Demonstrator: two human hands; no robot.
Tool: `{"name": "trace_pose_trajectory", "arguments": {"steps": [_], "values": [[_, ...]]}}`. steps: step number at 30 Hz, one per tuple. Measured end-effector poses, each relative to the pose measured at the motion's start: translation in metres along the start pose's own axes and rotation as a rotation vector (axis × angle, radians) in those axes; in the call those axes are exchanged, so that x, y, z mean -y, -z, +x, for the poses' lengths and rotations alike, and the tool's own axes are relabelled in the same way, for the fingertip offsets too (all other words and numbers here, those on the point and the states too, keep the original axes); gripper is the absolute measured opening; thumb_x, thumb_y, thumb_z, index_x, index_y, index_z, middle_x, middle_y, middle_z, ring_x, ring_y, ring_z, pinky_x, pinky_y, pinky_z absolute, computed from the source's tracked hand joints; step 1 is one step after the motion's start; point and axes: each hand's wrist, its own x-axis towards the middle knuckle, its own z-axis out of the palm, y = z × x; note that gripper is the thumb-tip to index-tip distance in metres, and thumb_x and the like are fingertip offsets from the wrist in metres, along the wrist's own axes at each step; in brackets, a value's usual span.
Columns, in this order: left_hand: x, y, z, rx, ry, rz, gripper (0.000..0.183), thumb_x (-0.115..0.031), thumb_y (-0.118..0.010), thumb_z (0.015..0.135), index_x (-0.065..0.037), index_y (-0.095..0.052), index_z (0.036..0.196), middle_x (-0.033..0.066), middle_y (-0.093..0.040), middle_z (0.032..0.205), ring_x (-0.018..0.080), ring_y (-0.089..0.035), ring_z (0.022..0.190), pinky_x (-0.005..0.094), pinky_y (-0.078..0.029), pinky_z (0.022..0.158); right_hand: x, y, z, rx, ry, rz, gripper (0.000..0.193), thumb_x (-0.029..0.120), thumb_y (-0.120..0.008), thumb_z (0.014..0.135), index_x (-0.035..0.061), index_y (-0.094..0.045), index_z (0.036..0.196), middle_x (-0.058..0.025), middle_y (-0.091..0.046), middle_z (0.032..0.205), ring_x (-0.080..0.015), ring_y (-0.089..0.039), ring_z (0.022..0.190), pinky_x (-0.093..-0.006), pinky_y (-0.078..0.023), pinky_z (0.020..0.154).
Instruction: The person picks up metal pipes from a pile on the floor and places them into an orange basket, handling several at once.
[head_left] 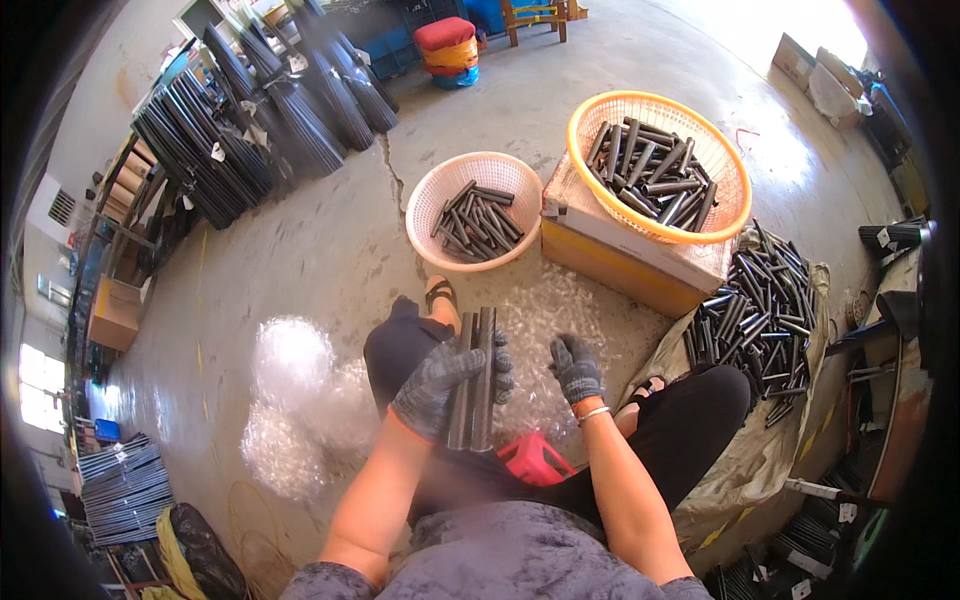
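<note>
My left hand, in a grey knit glove, is closed round a few dark tubes held side by side over my lap. Its fingertips show past the tubes' right side. To the right, my right hand wears a matching glove and is lifted apart from the tubes. Its fingers are loosely bent and slightly apart, and nothing shows in them. Beyond my hands, a pale pink basket on the floor holds several short dark tubes. An orange-rimmed basket with more such tubes stands on a cardboard box.
Right of my knee, a heap of dark tubes lies on a beige sheet. Clear plastic pieces lie on the floor at left and between my feet. Bundles of long dark rods lean at the far left. A red-topped stool stands farther back.
</note>
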Motion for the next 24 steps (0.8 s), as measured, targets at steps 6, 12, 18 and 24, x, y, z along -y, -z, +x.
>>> {"name": "trace_pose_trajectory", "arguments": {"steps": [6, 12, 18, 24], "values": [[0.01, 0.005, 0.005, 0.03, 0.069, -0.069, 0.046, -0.023, -0.07, 0.078, -0.002, -0.05, 0.114, 0.0081, -0.06, 0.091, 0.0214, -0.059, 0.078, 0.035, -0.051, 0.072, 0.135, -0.03, -0.06, 0.627, 0.392, 0.315, 0.033, 0.026, -0.052, 0.094, 0.0067, -0.052, 0.121, -0.0006, -0.059, 0.086, -0.008, -0.049, 0.055, -0.0241, -0.044, 0.052], [-0.001, -0.005, -0.003, 0.018, 0.012, 0.032, 0.053, -0.022, -0.072, 0.075, -0.002, -0.048, 0.118, 0.0089, -0.059, 0.092, 0.0215, -0.06, 0.079, 0.0344, -0.051, 0.073, 0.057, -0.011, -0.012, 0.553, 0.111, 0.029, 0.033, 0.033, -0.056, 0.089, 0.0045, -0.064, 0.104, -0.0076, -0.064, 0.074, -0.0213, -0.054, 0.061, -0.0341, -0.045, 0.057], [0.0, -0.011, 0.001, 0.041, -0.024, 0.006, 0.05, -0.021, -0.071, 0.076, -0.002, -0.048, 0.116, 0.0074, -0.059, 0.092, 0.0206, -0.059, 0.081, 0.0333, -0.051, 0.073, -0.083, 0.037, 0.029, 0.005, -0.161, -0.598, 0.033, 0.024, -0.065, 0.077, 0.0092, -0.062, 0.107, -0.0155, -0.058, 0.114, -0.0352, -0.057, 0.101, -0.0384, -0.045, 0.086], [0.004, 0.006, -0.003, -0.017, 0.009, 0.016, 0.045, -0.02, -0.069, 0.079, -0.002, -0.049, 0.115, 0.0072, -0.059, 0.09, 0.0199, -0.059, 0.079, 0.033, -0.051, 0.073, 0.106, -0.019, -0.046, 0.445, 0.179, 0.361, 0.047, 0.022, -0.056, 0.091, 0.0135, -0.038, 0.134, -0.0048, -0.057, 0.11, -0.0056, -0.047, 0.056, -0.0224, -0.044, 0.051]]}}
